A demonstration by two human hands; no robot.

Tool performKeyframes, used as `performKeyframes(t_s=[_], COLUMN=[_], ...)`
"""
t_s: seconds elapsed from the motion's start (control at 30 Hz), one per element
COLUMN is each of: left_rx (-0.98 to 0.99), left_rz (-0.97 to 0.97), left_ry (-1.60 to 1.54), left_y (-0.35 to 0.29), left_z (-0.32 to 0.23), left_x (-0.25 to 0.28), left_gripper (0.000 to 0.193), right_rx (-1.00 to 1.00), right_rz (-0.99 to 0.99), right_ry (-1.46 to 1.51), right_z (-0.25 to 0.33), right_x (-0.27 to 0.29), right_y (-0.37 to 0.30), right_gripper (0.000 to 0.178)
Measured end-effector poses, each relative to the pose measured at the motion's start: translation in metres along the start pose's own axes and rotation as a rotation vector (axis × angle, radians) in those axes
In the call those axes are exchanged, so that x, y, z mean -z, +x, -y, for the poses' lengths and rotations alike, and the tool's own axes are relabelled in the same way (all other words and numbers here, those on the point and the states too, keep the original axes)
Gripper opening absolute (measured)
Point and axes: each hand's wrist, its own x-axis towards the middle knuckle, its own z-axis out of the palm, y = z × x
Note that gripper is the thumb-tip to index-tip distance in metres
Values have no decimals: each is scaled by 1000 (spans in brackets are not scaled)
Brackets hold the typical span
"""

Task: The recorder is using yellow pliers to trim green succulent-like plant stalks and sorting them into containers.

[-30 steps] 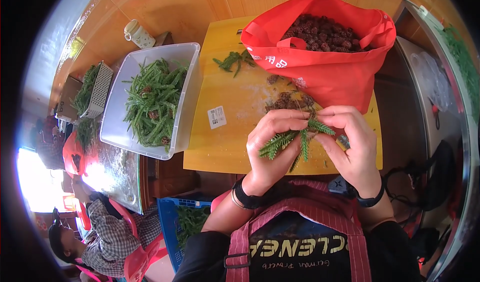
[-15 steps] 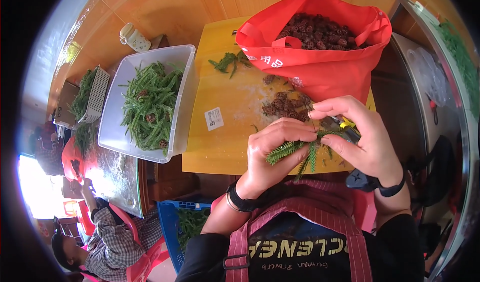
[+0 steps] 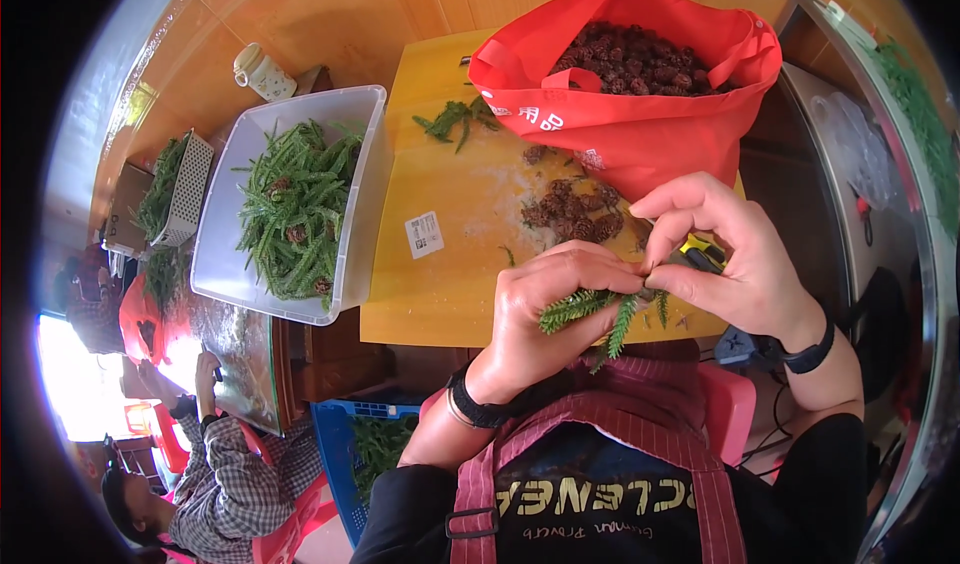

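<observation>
A green pine sprig (image 3: pixel 622 326) is gripped in my left hand (image 3: pixel 550 304), its needles poking out below the fingers. The thumb and fingertips of my right hand (image 3: pixel 735 264) are pinched together at the sprig's stem end, close against the left fingertips. The pinched spot is mostly hidden, and what else may be there is too small to tell. Beyond my hands, a small heap of brown pine cones (image 3: pixel 575 209) lies on the yellow table (image 3: pixel 450 294). A yellow-and-black tool (image 3: pixel 702 252) shows partly behind my right hand.
A red bag (image 3: pixel 640 144) full of pine cones stands at the far right. On the left, a clear plastic bin (image 3: pixel 370 194) holds green sprigs, some with cones. Loose green pieces (image 3: pixel 455 124) lie farther back. A blue crate (image 3: pixel 340 454) sits below, near a seated person (image 3: pixel 230 474).
My right fingers, spread around the sprig before, have come together at its stem end. My right forearm has swung outward. The seated person's hands have moved.
</observation>
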Motion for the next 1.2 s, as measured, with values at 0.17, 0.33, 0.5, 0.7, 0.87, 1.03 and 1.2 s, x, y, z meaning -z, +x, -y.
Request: performKeyframes(t_s=[0.17,0.33,0.5,0.7,0.87,1.03,1.2], left_rx=[-13,-62,-174,-310,-108,242,364], left_rz=[15,-72,-103,-57,-4,-2,-30], left_ry=[-39,81,281,570,295,-336,-642], left_y=[1,-1,5,7,-1,1,-4], left_z=[-2,0,2,20,29,25,29], left_x=[-4,-9,-14,-25,-17,-6,-1], left_gripper=[21,22,23,28,23,14,19], right_rx=[44,153,181,-33,-141,-352,-432], right_rz=[46,-55,-224,-390,-373,-183,-80], right_ry=[-139,-394,-558,-557,98,-613,-534], right_z=[11,5,-3,-29,-43,-103,-139], right_x=[5,-1,-12,-29,-13,34,27], right_y=[4,3,-2,-2,-19,-66,-84], right_gripper=[36,40,39,40,57,32,36])
